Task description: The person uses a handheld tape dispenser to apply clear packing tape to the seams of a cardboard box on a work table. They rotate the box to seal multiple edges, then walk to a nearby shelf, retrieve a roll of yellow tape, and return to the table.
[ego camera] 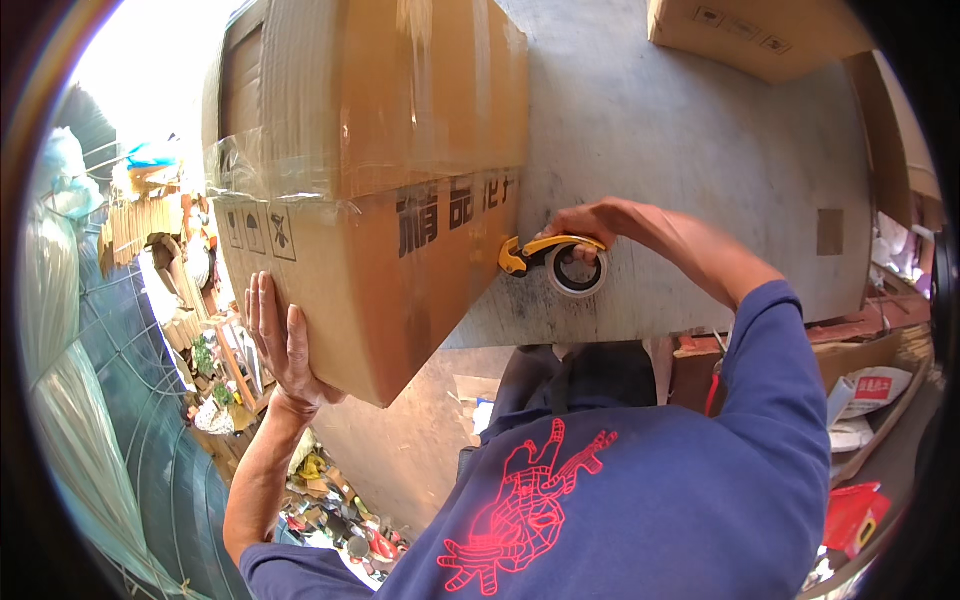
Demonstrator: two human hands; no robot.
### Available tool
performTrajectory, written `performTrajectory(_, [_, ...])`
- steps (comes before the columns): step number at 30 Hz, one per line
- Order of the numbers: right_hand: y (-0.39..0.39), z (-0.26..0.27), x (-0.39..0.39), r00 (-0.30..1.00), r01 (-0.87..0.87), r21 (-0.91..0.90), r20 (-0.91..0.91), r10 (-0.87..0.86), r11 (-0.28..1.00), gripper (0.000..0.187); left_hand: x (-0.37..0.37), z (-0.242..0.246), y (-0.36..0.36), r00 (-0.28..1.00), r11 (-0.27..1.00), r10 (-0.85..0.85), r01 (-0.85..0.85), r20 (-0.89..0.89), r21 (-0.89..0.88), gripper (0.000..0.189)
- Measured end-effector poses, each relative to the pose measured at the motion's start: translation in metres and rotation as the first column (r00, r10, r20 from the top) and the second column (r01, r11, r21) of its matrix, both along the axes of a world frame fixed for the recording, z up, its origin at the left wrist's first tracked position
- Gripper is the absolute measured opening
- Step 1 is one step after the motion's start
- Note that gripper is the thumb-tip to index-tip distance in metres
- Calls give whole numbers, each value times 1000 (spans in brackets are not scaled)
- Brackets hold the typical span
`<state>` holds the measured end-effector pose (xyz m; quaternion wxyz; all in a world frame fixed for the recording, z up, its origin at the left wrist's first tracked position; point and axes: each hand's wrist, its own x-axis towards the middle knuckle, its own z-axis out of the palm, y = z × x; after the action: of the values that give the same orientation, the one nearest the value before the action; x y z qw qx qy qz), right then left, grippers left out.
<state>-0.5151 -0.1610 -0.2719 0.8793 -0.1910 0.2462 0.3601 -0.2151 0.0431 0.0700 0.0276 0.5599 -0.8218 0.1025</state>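
A large cardboard box (420,150) stands on the grey tabletop (660,157), its near corner jutting out past the table's front edge. Clear packing tape (277,184) runs along a seam of the box, and printed marks show on its sides. My left hand (281,341) lies flat on the left side of the box, low down, with the thumb apart from the fingers. In my right hand (581,225) is a yellow tape dispenser (513,256) carrying a tape roll (556,277). The dispenser's head is at the right face of the box; whether it touches is unclear.
Another cardboard box (757,37) sits at the table's far right. Mixed items lie on the floor (352,525) at lower left, near a plastic-covered wall (127,360). White bags (870,394) and a red packet (855,517) are at right.
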Motion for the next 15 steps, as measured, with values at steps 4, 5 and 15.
performTrajectory(4, [-15,-1,12,992,-128,-4,12,128,992,31,2,1,1,1000,1000,9,-9,4,9,79])
performTrajectory(5, [-17,-3,15,988,-153,-11,30,154,988,33,3,1,2,1000,1000,11,-11,-3,9,79])
performTrajectory(15, [105,-9,116,597,-467,-480,449,665,743,40,-6,7,1,997,997,71,-72,38,28,75])
